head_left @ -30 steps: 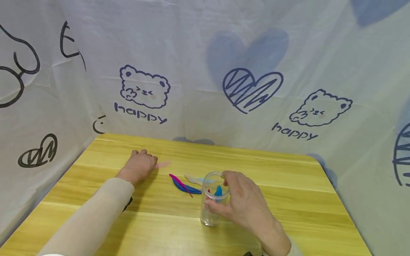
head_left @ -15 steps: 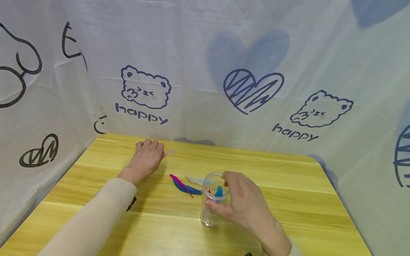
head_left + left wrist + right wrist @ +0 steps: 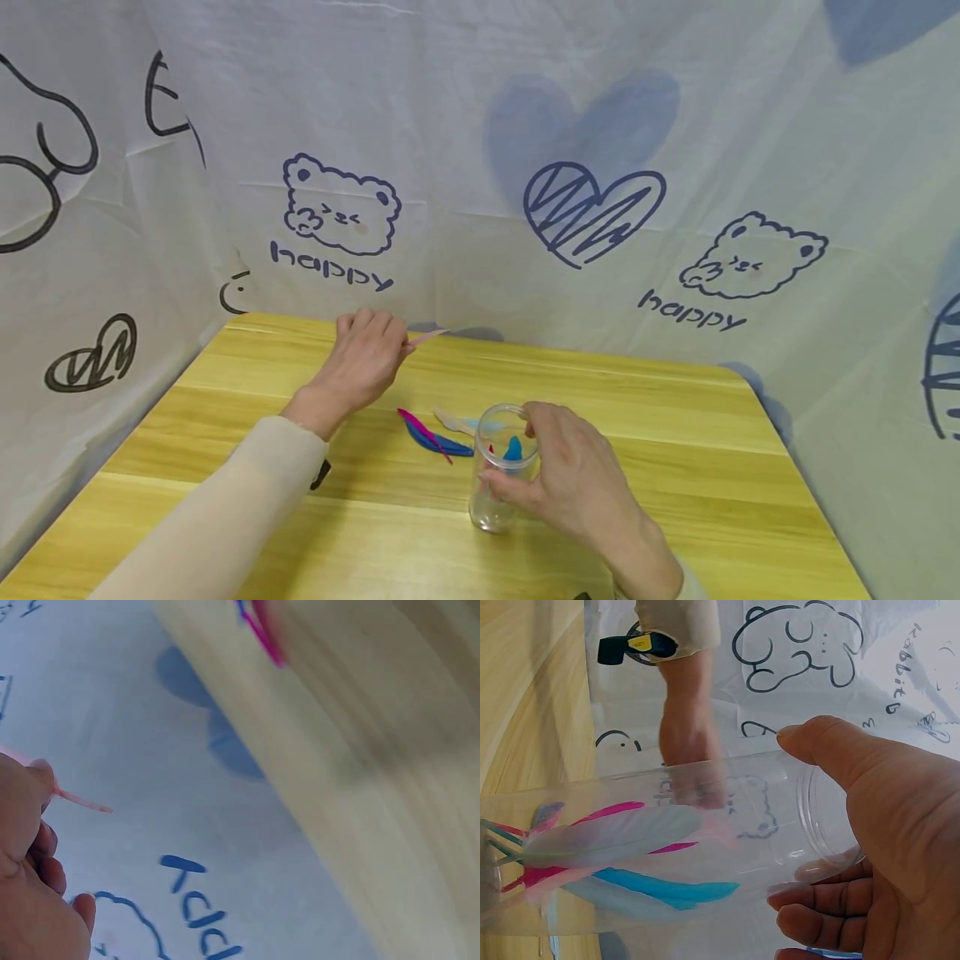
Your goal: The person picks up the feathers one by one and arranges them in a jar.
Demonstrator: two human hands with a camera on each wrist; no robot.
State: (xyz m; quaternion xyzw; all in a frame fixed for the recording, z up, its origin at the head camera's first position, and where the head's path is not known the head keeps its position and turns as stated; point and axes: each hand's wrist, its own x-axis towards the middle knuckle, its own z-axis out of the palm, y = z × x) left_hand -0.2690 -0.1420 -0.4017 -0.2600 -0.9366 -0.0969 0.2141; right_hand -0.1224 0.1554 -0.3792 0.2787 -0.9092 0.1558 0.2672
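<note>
- Left hand (image 3: 365,357), left of centre in the head view: its grip pinches 1 pale pink feather (image 3: 429,337) between thumb and fingers, the feather pointing right, seen against the far edge of the surface (image 3: 675,500).
- Right hand (image 3: 581,475), lower right of centre: its grip is curled round the mouth of a clear jar (image 3: 491,504), thumb on the near side.
- The jar stands upright on the surface, just below the centre of the frame; the right wrist view shows a whitish feather (image 3: 615,836), a bright blue feather (image 3: 667,886) and magenta ones inside.
- Left of the jar, a magenta feather (image 3: 418,427) lies across a dark blue feather (image 3: 438,443).
- Just above these lies a cream feather (image 3: 452,421).
- White cloth (image 3: 450,108) printed with hearts, bears and "happy" fills the upper frame.
</note>
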